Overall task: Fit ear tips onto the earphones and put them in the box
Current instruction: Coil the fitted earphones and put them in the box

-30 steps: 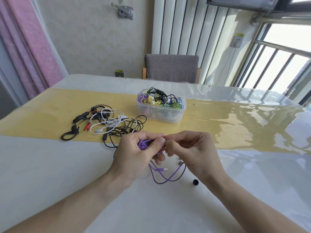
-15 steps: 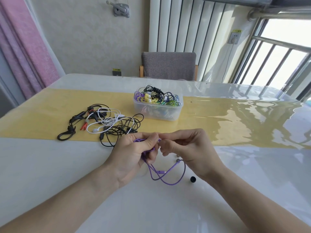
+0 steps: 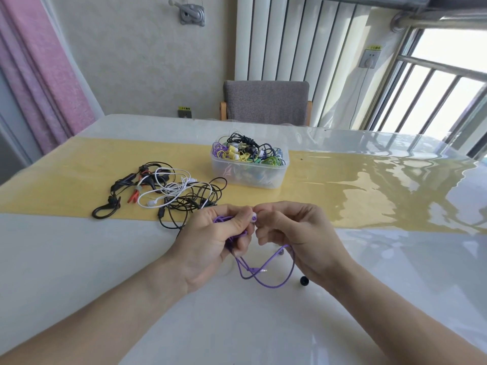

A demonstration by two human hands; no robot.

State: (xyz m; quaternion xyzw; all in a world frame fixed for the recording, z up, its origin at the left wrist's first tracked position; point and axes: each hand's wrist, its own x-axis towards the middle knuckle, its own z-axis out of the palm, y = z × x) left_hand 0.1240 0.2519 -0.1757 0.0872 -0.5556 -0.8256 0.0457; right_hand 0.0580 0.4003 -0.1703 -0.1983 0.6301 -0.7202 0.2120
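Your left hand (image 3: pixel 210 242) curls around a bunched purple earphone cable (image 3: pixel 266 272), with thumb and forefinger pinching the earbud (image 3: pixel 253 217) at its tip. The earbud shows a white rim around a purple centre, facing you. Your right hand (image 3: pixel 295 235) meets it fingertip to fingertip, fingers bent and pinched at the earbud; whether an ear tip sits between those fingers is hidden. Below both hands the purple cable hangs in loose crossing loops down to the white table (image 3: pixel 105 259), thin and glossy, with a small joint piece midway along it.

A single small black ear tip (image 3: pixel 304 280) lies on the table just beside your right wrist. Further out, on the yellow runner (image 3: pixel 66 180), the clear plastic box (image 3: pixel 250 173) stands heaped with coiled earphones in purple, yellow, green and black. To its left a tangle of black and white earphones (image 3: pixel 168 191) sprawls on the runner, one with a black ear hook, another with red parts.
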